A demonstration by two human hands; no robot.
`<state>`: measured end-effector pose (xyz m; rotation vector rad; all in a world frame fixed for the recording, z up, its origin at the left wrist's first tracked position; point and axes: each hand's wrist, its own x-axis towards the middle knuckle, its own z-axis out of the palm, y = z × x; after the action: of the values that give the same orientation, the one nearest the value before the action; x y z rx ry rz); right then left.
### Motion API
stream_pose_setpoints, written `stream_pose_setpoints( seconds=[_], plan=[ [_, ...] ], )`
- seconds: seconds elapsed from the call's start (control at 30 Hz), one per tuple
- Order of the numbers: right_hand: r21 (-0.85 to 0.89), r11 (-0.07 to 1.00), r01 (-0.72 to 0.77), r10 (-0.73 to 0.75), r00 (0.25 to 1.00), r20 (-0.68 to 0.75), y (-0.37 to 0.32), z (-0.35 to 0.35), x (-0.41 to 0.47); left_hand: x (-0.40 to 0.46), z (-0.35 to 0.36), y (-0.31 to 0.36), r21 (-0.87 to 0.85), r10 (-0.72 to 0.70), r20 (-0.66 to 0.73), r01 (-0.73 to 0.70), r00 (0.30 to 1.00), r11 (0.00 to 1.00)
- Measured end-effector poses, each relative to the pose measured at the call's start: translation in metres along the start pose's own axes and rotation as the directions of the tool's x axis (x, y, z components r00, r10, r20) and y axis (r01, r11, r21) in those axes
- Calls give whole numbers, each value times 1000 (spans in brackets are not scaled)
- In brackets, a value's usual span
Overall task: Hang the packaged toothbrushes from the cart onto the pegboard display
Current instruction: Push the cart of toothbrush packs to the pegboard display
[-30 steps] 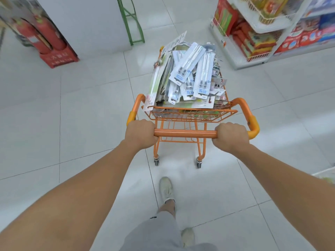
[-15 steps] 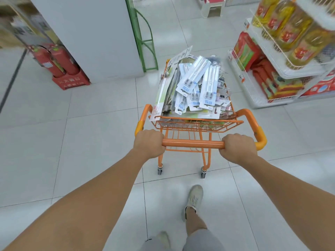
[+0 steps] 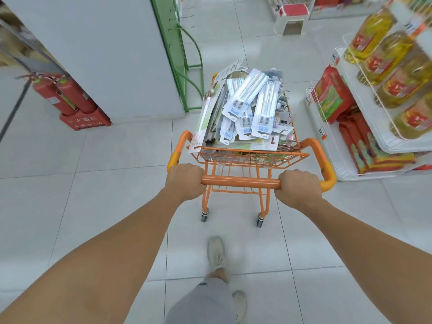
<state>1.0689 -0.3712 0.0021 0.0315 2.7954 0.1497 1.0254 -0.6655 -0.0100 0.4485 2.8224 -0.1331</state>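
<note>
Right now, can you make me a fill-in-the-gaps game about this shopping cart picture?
1. Both hands, the left hand and the right hand, grip the cart's ____ handle bar.
2. The cart is piled with packaged ____.
3. By the white wall on the left stand two red fire ____.
4. The shelf on the right holds big bottles of yellow ____.

Missing words: orange; toothbrushes; extinguishers; oil
</note>
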Motion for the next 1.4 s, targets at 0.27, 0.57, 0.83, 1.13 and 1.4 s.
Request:
stream_pose_setpoints(
  seconds=[0.27,0.57,0.83,1.13,1.4],
  plan=[
    [-33,999,10,-11,1000,-15,41,-52,162,163,-42,-15,-14,-24,-20,23,1000,1000],
    [-41,998,57,-57,998,-17,79,-110,341,331,-93,-32,-18,-65,-18,65,998,998],
    [-28,992,121,-122,992,-25,111,-160,485,457,-141,-42,-71,-144,8,144,990,987],
    [12,977,213,-213,977,-10,130,-213,634,592,-184,-61,-7,-271,10,271,963,963],
    [-21,974,227,-227,974,29,136,-253,746,697,-207,-87,-12,-333,-6,333,943,943]
  ],
)
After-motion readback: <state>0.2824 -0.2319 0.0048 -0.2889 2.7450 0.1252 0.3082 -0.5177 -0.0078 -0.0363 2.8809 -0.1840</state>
